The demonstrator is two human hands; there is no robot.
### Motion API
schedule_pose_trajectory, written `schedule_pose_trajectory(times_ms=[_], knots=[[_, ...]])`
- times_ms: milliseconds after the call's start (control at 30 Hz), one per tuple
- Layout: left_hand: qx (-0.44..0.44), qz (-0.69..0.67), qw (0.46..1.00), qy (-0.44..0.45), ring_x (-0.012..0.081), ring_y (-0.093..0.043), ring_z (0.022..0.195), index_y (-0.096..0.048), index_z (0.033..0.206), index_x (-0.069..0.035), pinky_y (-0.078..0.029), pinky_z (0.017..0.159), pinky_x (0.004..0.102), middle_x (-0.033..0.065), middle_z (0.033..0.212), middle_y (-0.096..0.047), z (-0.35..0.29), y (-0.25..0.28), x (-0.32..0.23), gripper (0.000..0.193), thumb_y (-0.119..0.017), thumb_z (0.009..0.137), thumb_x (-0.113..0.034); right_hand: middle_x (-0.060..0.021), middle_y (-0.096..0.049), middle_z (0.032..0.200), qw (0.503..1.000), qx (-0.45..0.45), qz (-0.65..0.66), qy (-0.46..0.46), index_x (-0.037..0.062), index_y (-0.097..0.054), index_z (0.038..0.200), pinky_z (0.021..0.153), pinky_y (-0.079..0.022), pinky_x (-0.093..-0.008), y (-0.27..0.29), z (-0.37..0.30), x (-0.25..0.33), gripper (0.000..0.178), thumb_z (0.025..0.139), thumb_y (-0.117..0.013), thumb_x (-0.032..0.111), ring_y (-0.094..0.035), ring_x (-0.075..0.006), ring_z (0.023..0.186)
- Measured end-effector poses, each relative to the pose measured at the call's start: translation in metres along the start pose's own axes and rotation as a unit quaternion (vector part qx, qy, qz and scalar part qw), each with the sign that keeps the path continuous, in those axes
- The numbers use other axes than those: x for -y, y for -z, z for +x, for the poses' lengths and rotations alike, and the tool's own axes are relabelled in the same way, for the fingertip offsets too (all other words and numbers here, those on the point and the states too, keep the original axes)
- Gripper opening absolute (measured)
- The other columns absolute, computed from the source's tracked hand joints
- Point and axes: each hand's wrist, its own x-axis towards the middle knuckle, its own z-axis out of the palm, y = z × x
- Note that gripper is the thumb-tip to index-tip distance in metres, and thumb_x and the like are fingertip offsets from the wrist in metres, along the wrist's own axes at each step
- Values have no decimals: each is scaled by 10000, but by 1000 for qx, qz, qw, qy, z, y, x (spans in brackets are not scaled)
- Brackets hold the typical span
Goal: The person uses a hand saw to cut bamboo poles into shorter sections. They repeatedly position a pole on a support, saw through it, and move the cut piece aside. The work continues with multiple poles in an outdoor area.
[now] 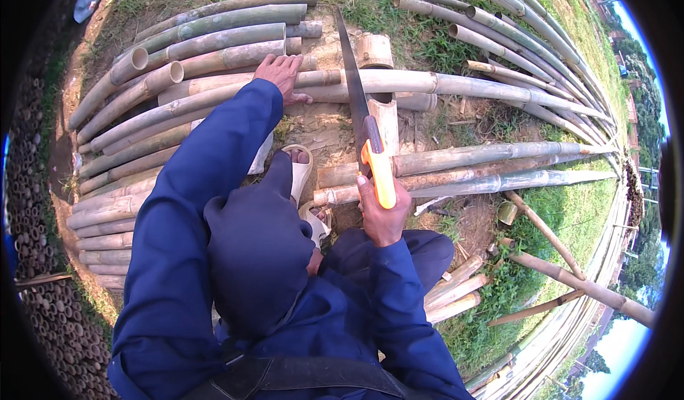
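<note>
My right hand (pixel 385 212) is closed round the orange-and-yellow handle of a hand saw (pixel 350 61). Its long dark blade points away from me and lies across a pale bamboo pole (pixel 406 81), near that pole's left part. Fingers over the far side and thumb spread toward me, my left hand (pixel 281 76) grips the bamboo left of the blade. Beneath the pole is a short, thick bamboo block (pixel 385 123) with a cut-out in its middle, where the pole rests. Whether the teeth have bitten into the bamboo cannot be made out.
Cut bamboo lengths (pixel 214 47) lie stacked at the left. Long poles (pixel 513 40) stretch away at the right, with more poles (pixel 463 165) before my knees. Short pieces (pixel 456 289) lie beside my right leg. A bamboo frame (pixel 577 286) stands at the lower right. My sandalled feet (pixel 301 172) are close by.
</note>
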Motion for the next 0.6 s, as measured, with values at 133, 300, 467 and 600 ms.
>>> schedule_pose_trajectory(times_ms=[133, 300, 467, 600], knots=[[44, -2, 999, -6, 300, -560, 1336, -481, 1400, -42, -388, 1133, 475, 151, 1395, -615, 9, 8, -10, 979, -840, 709, -636, -27, -650, 763, 1000, 9, -13, 15, -44, -693, 1032, 634, -486, -275, 1, -3, 4, 165, 938, -750, 79, -588, -86, 697], [76, -24, 997, 21, 376, -692, 1108, -532, 1341, -44, -463, 1051, 452, 177, 1186, -723, 16, 1, -6, 888, -885, 681, -522, -42, -656, 763, 998, 51, -34, -3, -40, -692, 1017, 616, -486, -286, 6, -16, 1, 154, 941, -749, 82, -582, -96, 665], [88, -49, 994, 34, 396, -716, 1050, -601, 1232, -37, -536, 978, 474, 218, 1096, -742, 18, 10, -12, 717, -871, 727, -469, -31, -599, 693, 997, 48, -54, 28, -22, -672, 895, 585, -453, -292, -12, 29, 6, 137, 946, -745, 82, -522, -93, 631], [108, -56, 992, 42, 406, -712, 1064, -605, 1263, -44, -560, 929, 497, 226, 1114, -738, 21, 14, -10, 731, -868, 714, -447, 55, -541, 672, 997, 48, -30, 45, 0, -654, 864, 547, -381, -242, -25, 60, 6, 155, 967, -733, 86, -449, -33, 606]])
